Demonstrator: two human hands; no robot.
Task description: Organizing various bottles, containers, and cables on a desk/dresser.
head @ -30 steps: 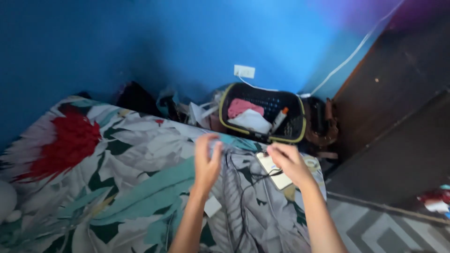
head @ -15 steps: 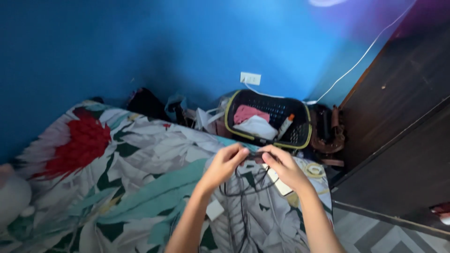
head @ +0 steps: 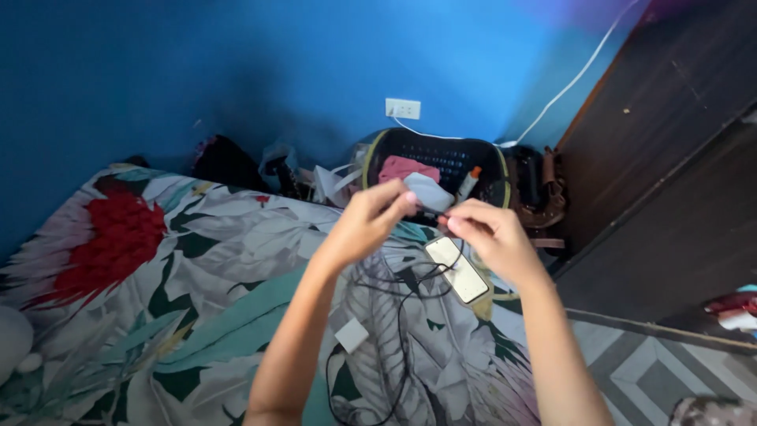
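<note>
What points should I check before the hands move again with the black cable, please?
1. Both hands on the cable: ok. The left hand and right hand pinch the black cable between them.
2. Cable free of tangles: not ok. Its loops lie crossed on the floral bedspread.
3. Phone clear of the cable: not ok. The cable runs beside the phone and may drag it.
4. White adapter: cannot tell if it is joined to the cable.
5. Phone away from the bed edge: not ok. It lies near the corner, above the laundry basket.
</note>
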